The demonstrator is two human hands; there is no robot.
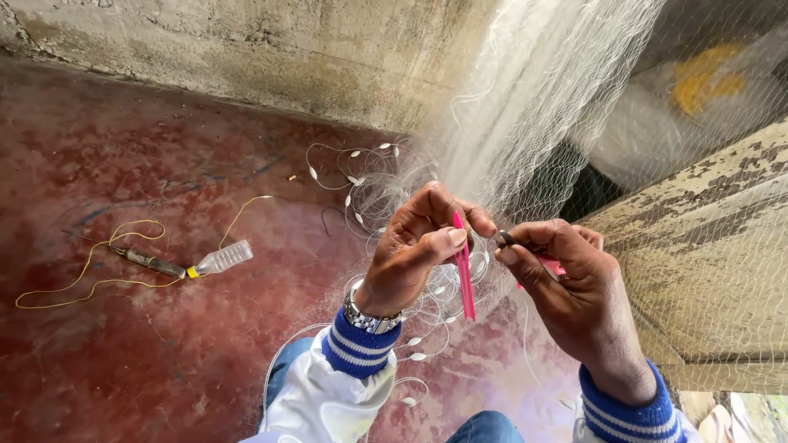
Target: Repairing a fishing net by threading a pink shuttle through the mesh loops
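A fine white fishing net [533, 107] hangs from the upper right down to my hands. My left hand [414, 246] pinches a slim pink netting needle [465, 275], which points downward between my hands. My right hand [574, 287] grips the net's edge line with a small dark bead [506, 238] at thumb and forefinger; another pink piece [554, 267] shows under its fingers. A white cord with small oval floats [361, 184] lies coiled on the floor behind my left hand. A metal watch [369, 320] sits on my left wrist.
The floor [123, 353] is worn red concrete, with a rough concrete wall [246, 49] behind. A clear plastic bottle [220, 259] tied to a yellow string [90, 271] and a dark stick lies at the left. A weathered wooden board [714, 254] stands at the right.
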